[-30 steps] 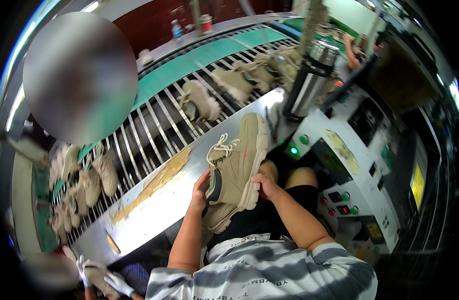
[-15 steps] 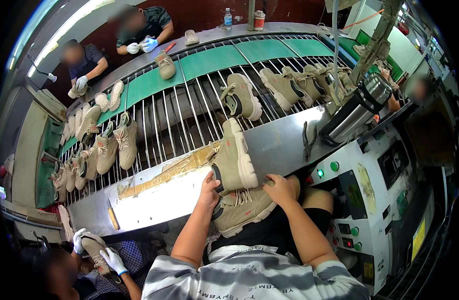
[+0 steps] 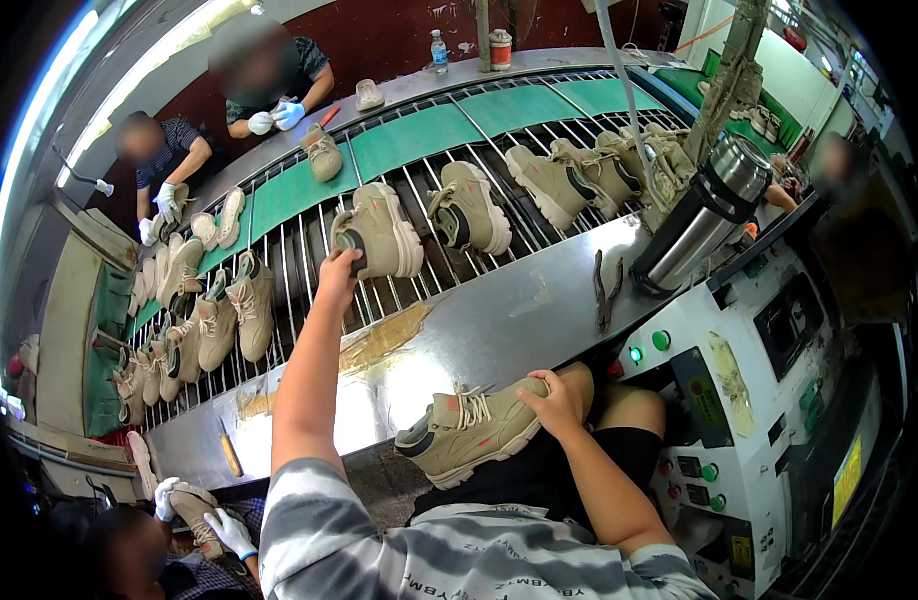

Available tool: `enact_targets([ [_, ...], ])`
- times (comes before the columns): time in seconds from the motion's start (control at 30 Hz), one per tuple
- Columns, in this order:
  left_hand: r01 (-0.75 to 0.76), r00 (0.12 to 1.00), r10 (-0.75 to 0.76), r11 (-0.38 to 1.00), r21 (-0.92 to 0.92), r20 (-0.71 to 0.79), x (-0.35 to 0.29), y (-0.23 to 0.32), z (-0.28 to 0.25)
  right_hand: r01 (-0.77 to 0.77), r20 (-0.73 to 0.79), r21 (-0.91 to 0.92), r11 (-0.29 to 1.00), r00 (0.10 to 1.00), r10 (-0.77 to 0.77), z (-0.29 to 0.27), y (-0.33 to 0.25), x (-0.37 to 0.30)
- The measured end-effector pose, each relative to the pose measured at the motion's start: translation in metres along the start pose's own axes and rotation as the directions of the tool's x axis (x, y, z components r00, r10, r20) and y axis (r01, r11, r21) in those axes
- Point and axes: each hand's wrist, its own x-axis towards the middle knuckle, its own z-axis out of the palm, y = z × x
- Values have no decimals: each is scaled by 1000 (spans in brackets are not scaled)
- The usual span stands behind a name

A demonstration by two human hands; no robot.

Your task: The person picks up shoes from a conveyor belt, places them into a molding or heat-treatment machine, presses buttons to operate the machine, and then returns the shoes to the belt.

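Note:
With my left arm stretched out over the metal bar rack, my left hand grips the collar of a beige lace-up shoe. This shoe lies on its side on the bars, its pale sole facing right. A second beige shoe, with cream laces and a small red mark, rests across my lap, toe to the right. My right hand is closed around its toe. Just right of the left hand's shoe, another beige shoe lies on the rack.
Pliers and a steel flask are on the metal ledge. A control panel stands at my right. A wooden-handled tool lies left. Gloved co-workers handle shoes across the rack and at lower left.
My left hand has carried one shoe from above my lap forward and left onto the rack. The other shoe stays in my lap under my right hand. The view has shifted slightly.

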Motion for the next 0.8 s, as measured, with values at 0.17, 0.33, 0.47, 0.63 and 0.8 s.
enact_targets([
  [0.17, -14, 967, 224, 520, 854, -121, 33, -30, 49, 4, 11, 78, 997, 1000, -5, 2, 13, 5],
  [0.33, 43, 973, 204, 279, 959, -103, 22, -20, 71, -46, 5, -25, 999, 999, 46, -6, -18, -6],
  [0.47, -25, 990, 142, 221, 975, -7, -6, -19, 49, -17, -10, 11, 1000, 1000, 17, -9, -15, -3],
  [0.63, -154, 975, -29, 621, 768, 219, -139, -55, -15, 15, -15, 12, 1000, 1000, -15, -5, 1, -1],
  [0.8, -104, 966, -145, 539, 836, 213, -304, -86, -49, 35, -8, 48, 998, 999, -35, 1, 6, -2],
])
